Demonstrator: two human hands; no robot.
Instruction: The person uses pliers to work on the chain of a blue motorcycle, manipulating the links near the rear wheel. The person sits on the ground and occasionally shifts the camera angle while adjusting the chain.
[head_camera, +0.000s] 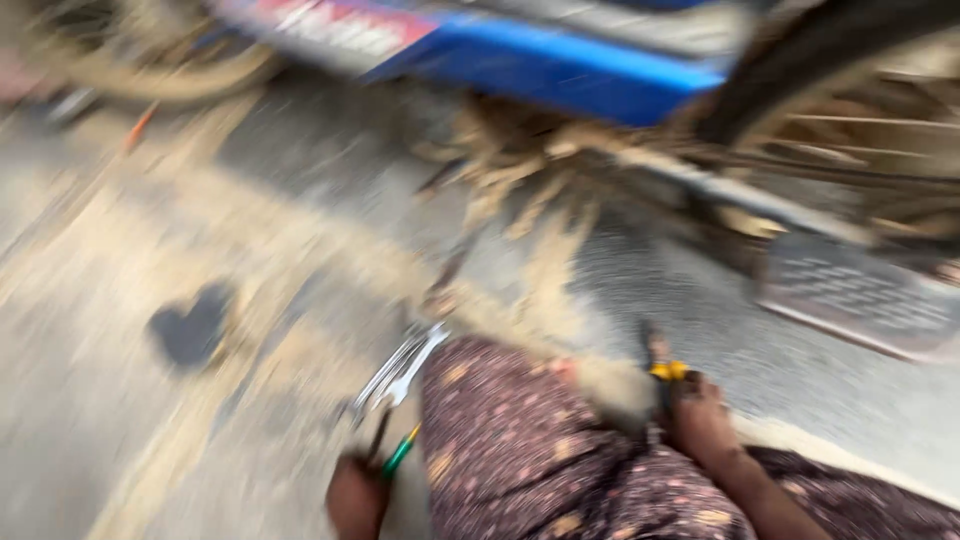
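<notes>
Left hand (357, 500) grips blurred shiny spanners (400, 370) fanning upward; right hand (700, 420) clutches a yellow-jointed tool (668, 371) above its knuckles.

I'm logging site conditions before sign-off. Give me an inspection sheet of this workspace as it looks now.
Surface: grey concrete ground, streaked with sandy dirt and one dark patch; picture blurred.
Job's things: silvery wrenches and a green-handled tool by the left hand; a yellow-banded tool at the right hand.
Clutter: dry mud clumps under the vehicle.
Grippers: both hands low beside the patterned trousers; grips too blurred to tell.
Cables: nothing seen.
Surroundings: blue vehicle body, footrest.
</notes>
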